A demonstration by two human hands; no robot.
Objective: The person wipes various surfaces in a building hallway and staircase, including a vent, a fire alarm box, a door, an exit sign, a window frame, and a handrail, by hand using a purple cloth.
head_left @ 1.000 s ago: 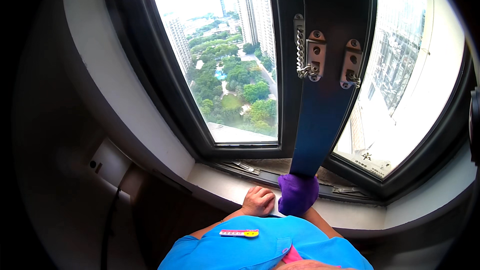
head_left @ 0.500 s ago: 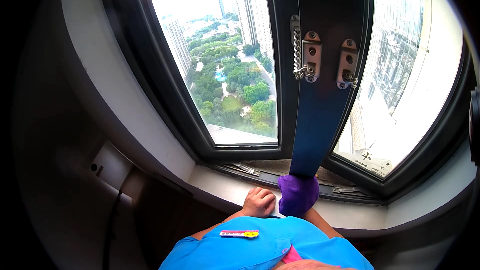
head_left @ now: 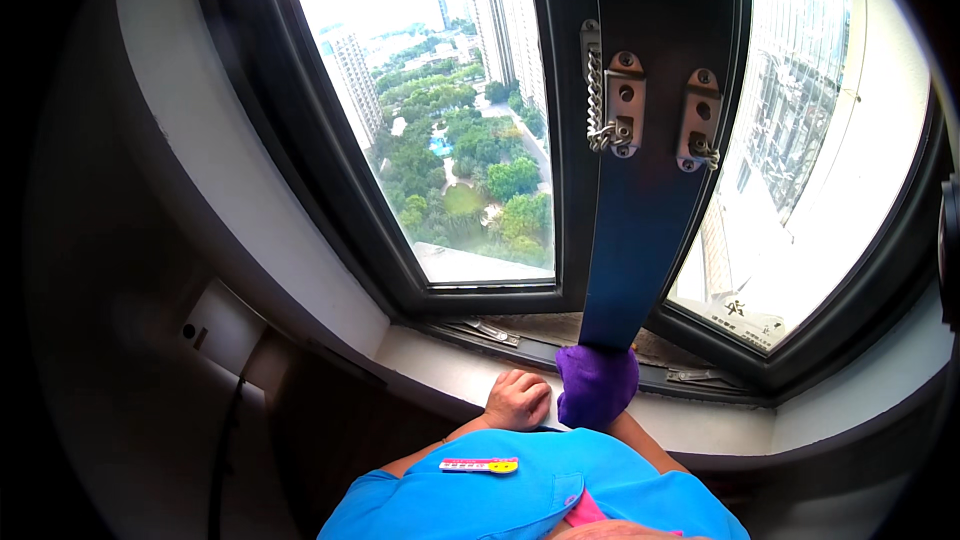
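Observation:
A purple cloth (head_left: pixel 597 387) is bunched at the foot of the dark window post (head_left: pixel 635 270), touching its lower end. My right forearm (head_left: pixel 645 443) leads up into this cloth; the hand itself is covered by it, so its fingers barely show. Just left of the cloth, my left hand (head_left: pixel 518 400) rests on the white windowsill (head_left: pixel 425 360) with its fingers curled under. Nothing shows in that hand.
Black-framed windows stand either side of the post: the left pane (head_left: pixel 470 140) and right pane (head_left: pixel 790 140). Metal chain-lock plates (head_left: pixel 625 105) are screwed to the post. A metal hinge arm (head_left: pixel 490 333) lies along the bottom track. A curved white wall (head_left: pixel 230 160) borders the left.
The view has tipped very slightly, so the frame and locks sit a little higher. Both hands and the cloth keep almost the same place against the sill and post.

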